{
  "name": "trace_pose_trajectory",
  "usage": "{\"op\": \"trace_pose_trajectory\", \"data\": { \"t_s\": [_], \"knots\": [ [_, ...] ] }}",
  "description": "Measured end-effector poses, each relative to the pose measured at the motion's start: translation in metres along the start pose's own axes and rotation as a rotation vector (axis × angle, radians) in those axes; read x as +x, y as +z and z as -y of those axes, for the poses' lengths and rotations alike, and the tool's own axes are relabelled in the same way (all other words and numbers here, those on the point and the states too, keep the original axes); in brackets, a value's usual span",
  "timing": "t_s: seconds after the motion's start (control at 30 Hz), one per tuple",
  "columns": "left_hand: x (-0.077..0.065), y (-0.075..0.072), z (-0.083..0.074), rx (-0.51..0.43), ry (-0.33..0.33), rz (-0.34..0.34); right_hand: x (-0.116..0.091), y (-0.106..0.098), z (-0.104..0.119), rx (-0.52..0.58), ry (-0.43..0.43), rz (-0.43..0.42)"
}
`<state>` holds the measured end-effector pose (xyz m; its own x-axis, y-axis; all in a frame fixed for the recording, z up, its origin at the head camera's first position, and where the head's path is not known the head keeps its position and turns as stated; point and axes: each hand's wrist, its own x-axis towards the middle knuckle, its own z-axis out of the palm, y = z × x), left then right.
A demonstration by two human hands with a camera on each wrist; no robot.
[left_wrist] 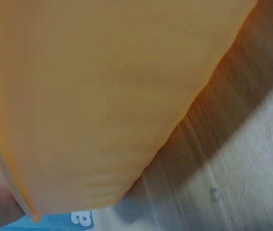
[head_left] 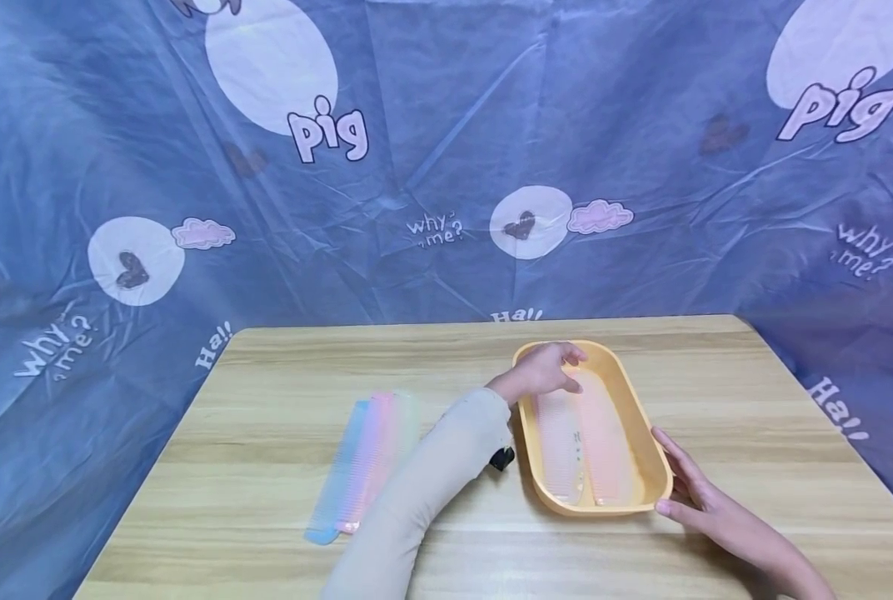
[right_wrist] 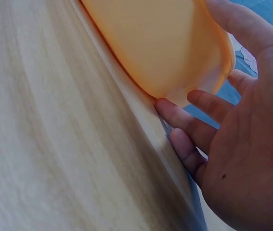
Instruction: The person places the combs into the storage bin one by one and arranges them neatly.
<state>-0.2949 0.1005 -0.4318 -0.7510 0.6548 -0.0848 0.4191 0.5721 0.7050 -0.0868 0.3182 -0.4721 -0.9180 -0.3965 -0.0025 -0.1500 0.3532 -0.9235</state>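
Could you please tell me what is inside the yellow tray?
Two pale pink combs lie side by side in the yellow tray. The left hand covers part of the tray's far end, so whatever lies directly beneath it cannot be seen.

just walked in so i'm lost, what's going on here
A person's left grip is over the far end of a yellow tray, where two pale pink combs lie. Their right grip touches the tray's near right corner. Three more combs, blue, pink and pale green, lie together on the table left of the tray.
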Motion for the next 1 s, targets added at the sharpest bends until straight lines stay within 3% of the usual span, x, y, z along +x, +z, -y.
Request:
{"op": "trace_pose_trajectory", "data": {
  "t_s": [0.13, 0.27, 0.7, 1.0],
  "knots": [
    [-0.001, -0.003, 0.000, -0.044, 0.075, 0.086, 0.001, 0.000, 0.001, 0.003, 0.006, 0.002],
    [-0.002, -0.005, 0.000, -0.068, 0.105, 0.157, 0.001, -0.001, 0.001, 0.010, 0.005, 0.004],
    [-0.007, -0.010, 0.000, -0.091, 0.140, 0.351, 0.001, -0.001, 0.000, 0.016, 0.019, 0.007],
    [-0.011, -0.006, 0.000, -0.079, 0.121, 0.439, 0.000, 0.000, -0.001, 0.014, 0.013, 0.004]
  ]
}}
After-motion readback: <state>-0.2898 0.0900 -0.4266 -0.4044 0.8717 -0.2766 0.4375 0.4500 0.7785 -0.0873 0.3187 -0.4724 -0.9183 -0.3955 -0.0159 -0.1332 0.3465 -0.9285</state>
